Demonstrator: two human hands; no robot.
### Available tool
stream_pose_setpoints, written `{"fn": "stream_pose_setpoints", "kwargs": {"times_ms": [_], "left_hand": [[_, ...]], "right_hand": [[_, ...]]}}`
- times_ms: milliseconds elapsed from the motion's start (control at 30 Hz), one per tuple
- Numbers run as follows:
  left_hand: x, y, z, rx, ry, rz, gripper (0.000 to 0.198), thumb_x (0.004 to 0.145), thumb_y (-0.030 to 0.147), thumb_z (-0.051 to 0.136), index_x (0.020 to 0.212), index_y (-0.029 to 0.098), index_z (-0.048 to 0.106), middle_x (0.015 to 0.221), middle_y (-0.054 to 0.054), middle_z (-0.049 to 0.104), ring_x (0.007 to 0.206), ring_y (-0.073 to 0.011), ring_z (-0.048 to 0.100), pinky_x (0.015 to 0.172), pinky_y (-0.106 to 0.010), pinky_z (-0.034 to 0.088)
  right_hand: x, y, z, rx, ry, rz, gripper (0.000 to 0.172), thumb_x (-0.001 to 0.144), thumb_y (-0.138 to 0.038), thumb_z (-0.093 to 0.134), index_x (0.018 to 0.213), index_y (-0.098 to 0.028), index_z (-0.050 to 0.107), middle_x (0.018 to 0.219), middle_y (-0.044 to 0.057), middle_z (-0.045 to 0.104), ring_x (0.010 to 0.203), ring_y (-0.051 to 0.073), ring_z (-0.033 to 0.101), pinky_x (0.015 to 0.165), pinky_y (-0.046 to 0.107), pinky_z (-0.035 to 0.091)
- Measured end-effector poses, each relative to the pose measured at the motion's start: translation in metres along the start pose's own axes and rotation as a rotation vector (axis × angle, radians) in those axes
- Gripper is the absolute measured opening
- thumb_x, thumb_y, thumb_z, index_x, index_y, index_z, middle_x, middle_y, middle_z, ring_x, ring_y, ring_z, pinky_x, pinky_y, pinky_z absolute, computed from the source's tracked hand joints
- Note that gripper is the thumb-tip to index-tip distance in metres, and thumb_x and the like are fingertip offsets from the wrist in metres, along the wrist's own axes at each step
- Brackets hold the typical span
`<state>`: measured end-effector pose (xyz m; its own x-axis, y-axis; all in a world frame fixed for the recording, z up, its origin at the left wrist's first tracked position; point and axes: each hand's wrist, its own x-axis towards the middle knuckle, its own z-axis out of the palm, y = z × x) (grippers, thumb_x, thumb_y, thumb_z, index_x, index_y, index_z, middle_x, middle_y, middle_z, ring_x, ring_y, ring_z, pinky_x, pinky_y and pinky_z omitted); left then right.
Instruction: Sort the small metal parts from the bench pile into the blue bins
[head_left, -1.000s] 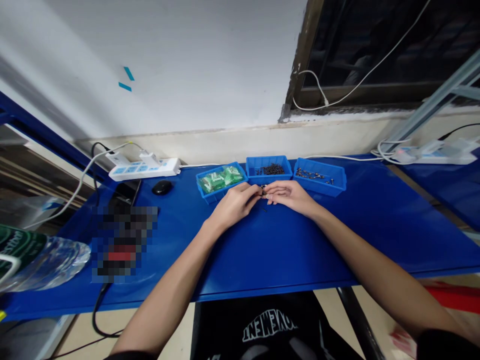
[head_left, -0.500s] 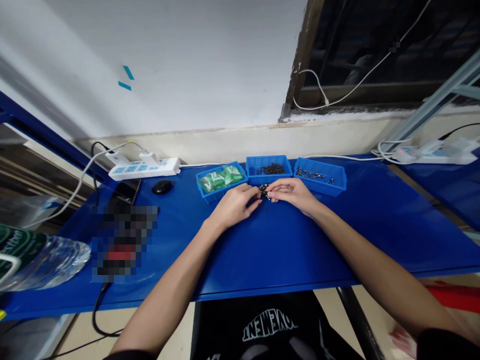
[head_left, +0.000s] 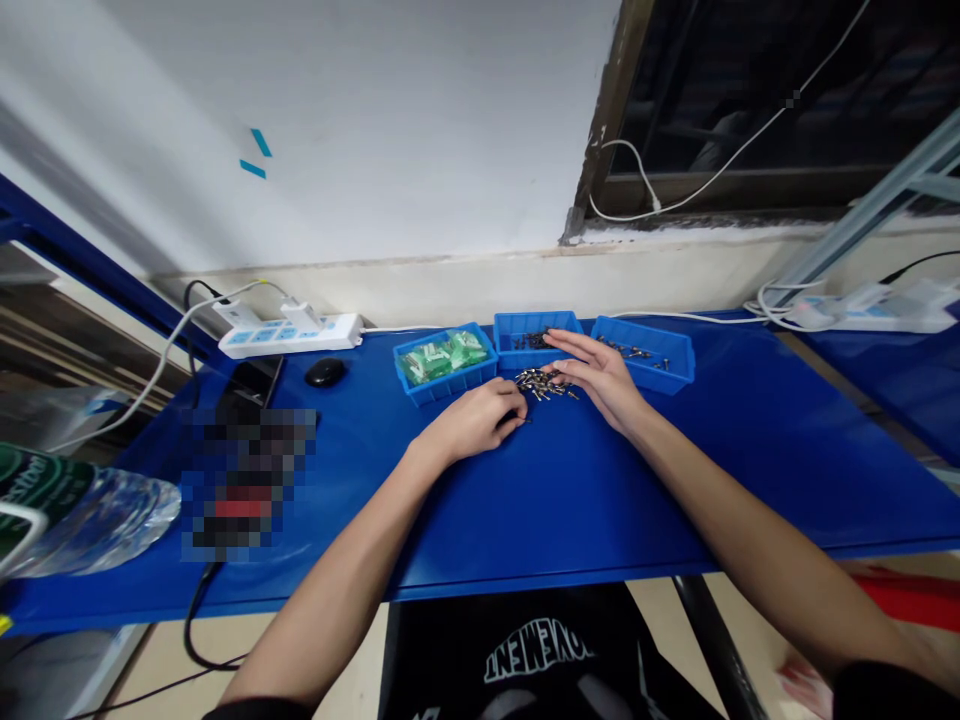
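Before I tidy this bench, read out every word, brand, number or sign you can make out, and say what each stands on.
"MOVEMENT", upside down, on the black clothing.
"stbon", its start unclear at the picture's left edge, on the green label of the bottle.
Too small or blurred: finer print on that label, any markings on the left power strip and right power strip.
Pixelated, unreadable: the dark block.

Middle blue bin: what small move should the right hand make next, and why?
Probably lower the right hand to pinch one of the dark pieces in the middle blue bin: its spread fingers appear to reach over that bin, while the left hand sits apart, beside the pile of metal parts.
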<state>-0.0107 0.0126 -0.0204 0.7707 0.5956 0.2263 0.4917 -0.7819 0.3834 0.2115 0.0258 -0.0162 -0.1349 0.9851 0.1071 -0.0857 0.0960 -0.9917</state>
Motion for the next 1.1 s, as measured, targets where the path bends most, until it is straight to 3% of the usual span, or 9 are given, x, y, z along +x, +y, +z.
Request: {"fn": "stream_pose_setpoints", "kwargs": {"times_ms": [233,433,667,800,1100], "left_hand": [[-0.0015,-0.0016,0.0004,0.066,0.081,-0.049,0.020,0.101,0.022,0.045,0.096,0.017,0.063,0.089,-0.007,0.066,0.082,-0.0195,0.064,0.076,-0.031,0.051],[-0.0021,-0.0018,-0.0009,0.015,0.226,-0.033,0.018,0.102,0.021,0.046,0.107,0.018,0.063,0.096,-0.006,0.070,0.086,-0.0183,0.067,0.079,-0.030,0.053],[-0.0014,0.0006,-0.0020,0.026,0.348,-0.016,0.015,0.101,0.021,0.048,0.102,0.019,0.063,0.090,-0.005,0.069,0.080,-0.0164,0.065,0.074,-0.028,0.052],[-0.0011,0.0008,-0.0016,0.035,0.422,-0.015,0.010,0.100,0.020,0.051,0.096,0.019,0.061,0.087,-0.004,0.067,0.077,-0.0154,0.064,0.071,-0.027,0.051],[-0.0009,0.0033,-0.0008,0.037,0.419,-0.016,0.004,0.096,0.019,0.057,0.093,0.019,0.059,0.083,-0.002,0.065,0.074,-0.0148,0.063,0.068,-0.026,0.051]], "right_hand": [[-0.0019,-0.0042,0.0040,0.017,-0.016,0.005,0.028,0.065,-0.029,0.085,0.092,-0.025,0.078,0.105,0.005,0.080,0.077,0.017,0.072,0.067,0.030,0.056],[-0.0017,-0.0015,0.0054,-0.062,-0.127,0.025,0.027,0.066,-0.035,0.086,0.089,-0.022,0.079,0.090,0.007,0.080,0.071,0.018,0.071,0.066,0.031,0.056],[-0.0022,-0.0009,0.0056,-0.148,-0.213,0.050,0.028,0.066,-0.036,0.086,0.088,-0.020,0.078,0.077,0.005,0.077,0.070,0.018,0.072,0.070,0.033,0.057],[-0.0041,-0.0014,0.0069,-0.152,-0.271,0.089,0.033,0.065,-0.038,0.088,0.090,-0.019,0.078,0.080,0.006,0.077,0.069,0.018,0.072,0.069,0.034,0.058],[-0.0059,0.0004,0.0089,-0.139,-0.276,0.093,0.028,0.066,-0.036,0.088,0.086,-0.019,0.078,0.073,0.004,0.075,0.064,0.017,0.070,0.070,0.034,0.059]]}}
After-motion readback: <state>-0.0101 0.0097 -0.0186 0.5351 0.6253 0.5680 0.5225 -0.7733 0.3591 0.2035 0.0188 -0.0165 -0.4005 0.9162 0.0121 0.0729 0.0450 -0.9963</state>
